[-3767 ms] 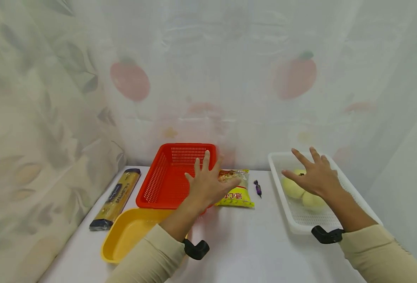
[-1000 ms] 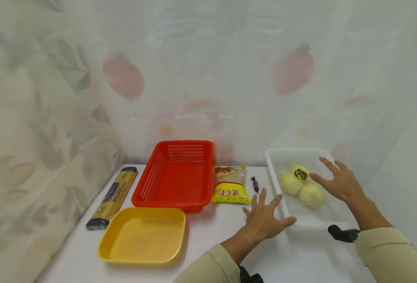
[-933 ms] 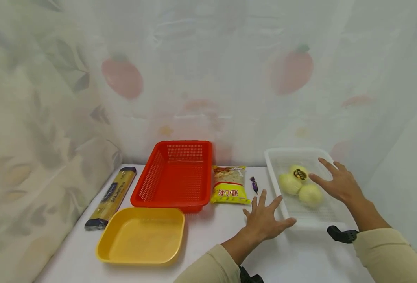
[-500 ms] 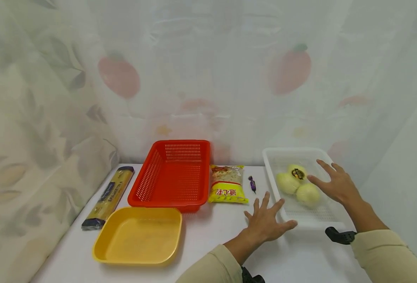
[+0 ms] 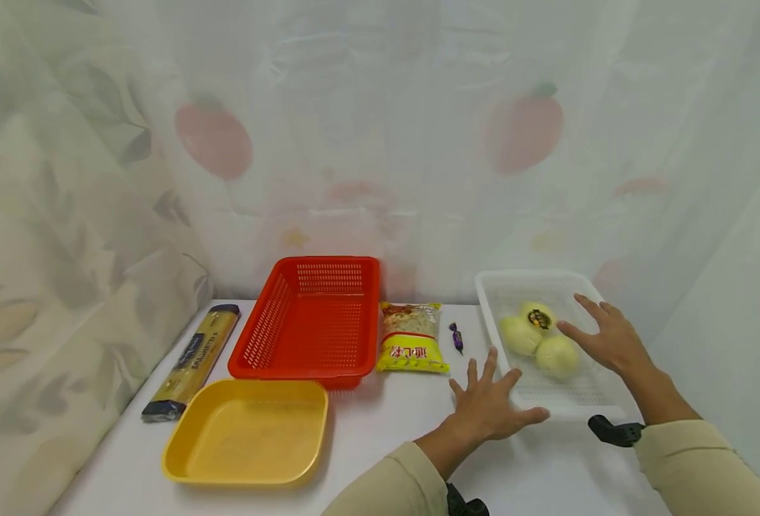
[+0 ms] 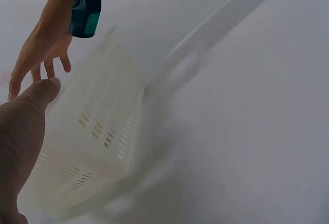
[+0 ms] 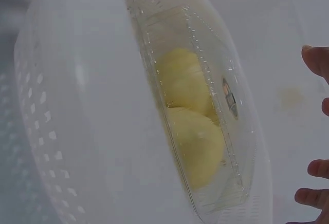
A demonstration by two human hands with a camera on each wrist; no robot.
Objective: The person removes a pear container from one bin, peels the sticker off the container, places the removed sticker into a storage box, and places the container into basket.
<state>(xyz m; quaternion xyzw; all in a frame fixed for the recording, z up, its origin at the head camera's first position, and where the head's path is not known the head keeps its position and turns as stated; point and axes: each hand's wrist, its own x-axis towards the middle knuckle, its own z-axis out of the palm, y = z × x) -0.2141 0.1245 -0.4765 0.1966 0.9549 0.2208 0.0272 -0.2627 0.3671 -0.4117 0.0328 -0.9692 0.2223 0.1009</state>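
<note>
You seem to be reaching: your left hand (image 5: 488, 411) and right hand (image 5: 614, 345), fingers spread and gripping nothing, flank the white basket (image 5: 573, 412) with its pale-yellow rounds (image 5: 557, 357) at the frame's lower right, and taking hold would call for curling your fingers inward.

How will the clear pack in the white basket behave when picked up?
The clear pack may be slick, as its plastic glints. It looks thin and see-through, so it could flex when squeezed. The round yellow things look enclosed, so they probably won't roll free.
</note>
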